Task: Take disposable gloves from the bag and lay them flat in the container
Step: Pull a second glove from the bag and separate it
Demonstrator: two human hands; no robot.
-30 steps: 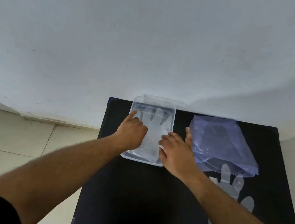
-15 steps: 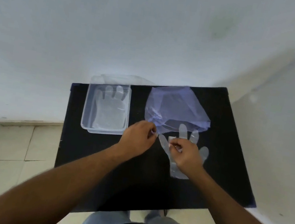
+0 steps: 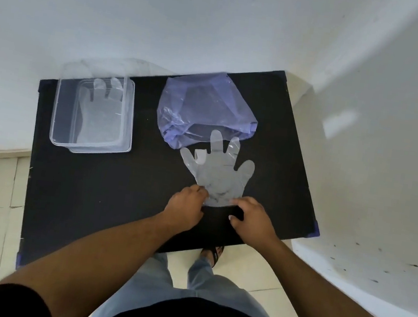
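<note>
A clear disposable glove (image 3: 216, 171) lies spread flat on the black table (image 3: 105, 197), fingers pointing away from me, its fingertips overlapping the mouth of the purple plastic bag (image 3: 204, 109). My left hand (image 3: 186, 207) pinches the left corner of the glove's cuff. My right hand (image 3: 253, 218) pinches the right corner. At the table's far left stands the clear rectangular container (image 3: 60, 110), with another clear glove (image 3: 100, 113) lying flat inside it.
The table's far edge meets a white wall. A white ledge (image 3: 376, 262) runs along the right of the table. Tiled floor, my legs and one sandalled foot (image 3: 212, 253) show below the near table edge.
Both hands left the container, went right to the glove beside the bag, then slid down to its cuff corners. The view has tilted down and shifted.
</note>
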